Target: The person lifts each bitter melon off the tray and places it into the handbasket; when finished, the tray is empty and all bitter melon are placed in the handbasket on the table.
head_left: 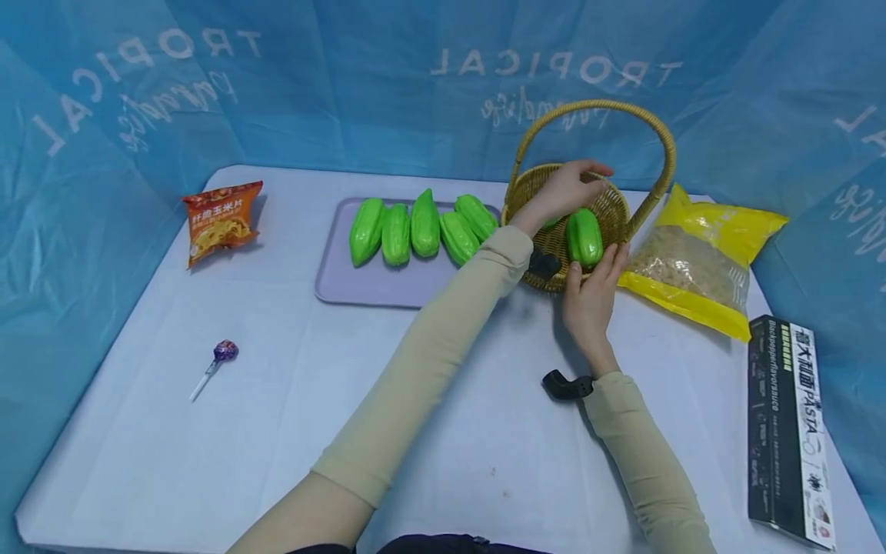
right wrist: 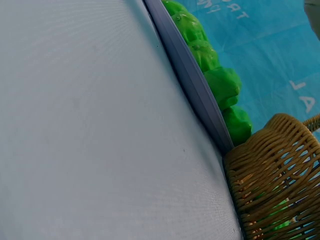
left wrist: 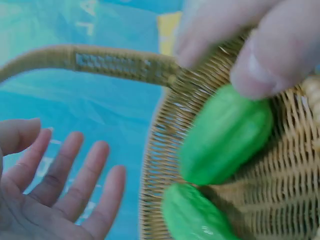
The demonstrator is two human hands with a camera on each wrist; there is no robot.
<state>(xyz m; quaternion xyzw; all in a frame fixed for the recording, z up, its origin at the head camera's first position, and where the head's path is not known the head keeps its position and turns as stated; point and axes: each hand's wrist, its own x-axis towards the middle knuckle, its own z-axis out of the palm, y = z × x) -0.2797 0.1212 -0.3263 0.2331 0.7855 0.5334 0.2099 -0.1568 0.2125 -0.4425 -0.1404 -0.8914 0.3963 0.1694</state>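
Observation:
A wicker basket (head_left: 547, 277) with a tall arched handle stands at the back right, tilted toward me. Inside lie two glossy green ridged gourds; one gourd (head_left: 584, 238) shows plainly, the other (left wrist: 195, 215) is partly hidden under my left arm in the head view. Above the basket's mouth my left hand (head_left: 571, 191) holds nothing, its fingers spread in the left wrist view. My right hand (head_left: 594, 304) rests at the front rim with fairly straight fingers, thumb tip close to the gourd. Left of the basket, several more gourds (head_left: 424, 223) lie on a lilac tray (head_left: 367, 288).
An orange snack bag (head_left: 221, 223) stands at the left, with a lollipop (head_left: 224, 352) nearer me. Right of the basket leans a yellow bag (head_left: 699, 254); a black pasta box (head_left: 789, 431) lies at the right edge. Blue printed cloth (head_left: 388, 92) hangs behind the table.

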